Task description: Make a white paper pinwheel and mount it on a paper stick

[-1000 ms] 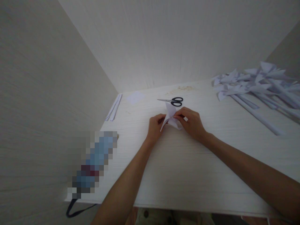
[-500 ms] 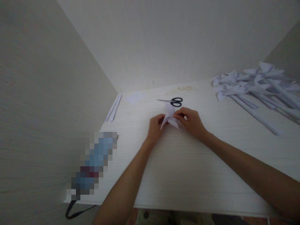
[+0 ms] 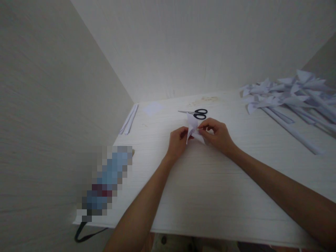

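Over the middle of the white table, a white paper pinwheel with curled blades is held between my two hands. My left hand grips it from the left, its fingertips partly hidden behind the paper. From the right, my right hand pinches at the pinwheel's centre with thumb and forefinger. Just beyond the paper lies a pair of scissors with black handles, blades pointing left.
Several paper pinwheels on rolled paper sticks are heaped at the right. Paper rolls and a flat paper sheet lie at the back left. A blurred blue object with a black strap is at the left edge. Walls enclose the back and left.
The pinwheel has turned slightly in my hands, its left blade now closer to upright. My right fingers have shifted a little at its centre. The whole view has moved slightly.
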Available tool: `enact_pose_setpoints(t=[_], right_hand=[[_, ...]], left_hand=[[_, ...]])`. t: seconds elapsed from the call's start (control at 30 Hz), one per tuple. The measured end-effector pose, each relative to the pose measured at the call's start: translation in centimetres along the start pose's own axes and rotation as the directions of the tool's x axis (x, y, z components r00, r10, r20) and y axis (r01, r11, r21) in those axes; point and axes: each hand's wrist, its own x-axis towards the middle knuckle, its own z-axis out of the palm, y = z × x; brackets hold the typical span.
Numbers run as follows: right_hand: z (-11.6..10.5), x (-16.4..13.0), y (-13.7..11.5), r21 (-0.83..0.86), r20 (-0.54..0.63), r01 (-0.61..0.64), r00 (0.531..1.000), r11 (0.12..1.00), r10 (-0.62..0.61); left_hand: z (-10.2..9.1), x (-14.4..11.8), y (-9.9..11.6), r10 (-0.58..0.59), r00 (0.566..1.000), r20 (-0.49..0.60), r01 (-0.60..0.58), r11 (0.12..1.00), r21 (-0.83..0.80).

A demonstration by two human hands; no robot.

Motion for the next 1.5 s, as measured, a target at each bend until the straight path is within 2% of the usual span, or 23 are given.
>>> enact_pose_setpoints(t=[0.13,0.33,0.63,0.8,0.97,1.17,1.5], right_hand=[[0.0,-0.1,0.0,0.080,0.015,0.015,1.000,0.997,-0.017],[0.0,-0.1,0.0,0.218,0.124,-0.147,0.985,0.965,0.122],[0.1,-0.1,0.3,0.234,0.202,-0.187,0.969,0.954,0.140],[0.1,0.0,0.4,0.208,0.142,-0.153,0.982,0.966,0.125],[0.0,0.2,0.6,0.286,0.071,-0.233,0.973,0.929,0.222],[-0.1,0.4,0.4,0.325,0.052,-0.288,0.956,0.901,0.287],[-0.2,0.3,0.5,0.229,0.051,-0.215,0.977,0.949,0.209]], left_hand=[[-0.1,0.0,-0.2,0.025,1.000,0.018,-0.025,1.000,0.007],[-0.5,-0.2,-0.1,0.108,0.990,0.087,-0.115,0.990,0.081],[-0.2,-0.1,0.2,0.065,0.993,0.097,-0.075,0.992,0.098],[0.0,0.1,0.0,0.017,0.998,0.054,-0.021,0.998,0.061],[0.0,0.2,-0.5,-0.035,0.999,0.008,0.035,0.999,-0.021],[0.0,0.3,-0.9,-0.031,0.996,0.084,0.035,0.998,-0.051],[-0.3,0.2,-0.7,-0.047,0.981,0.188,0.040,0.998,0.042]])
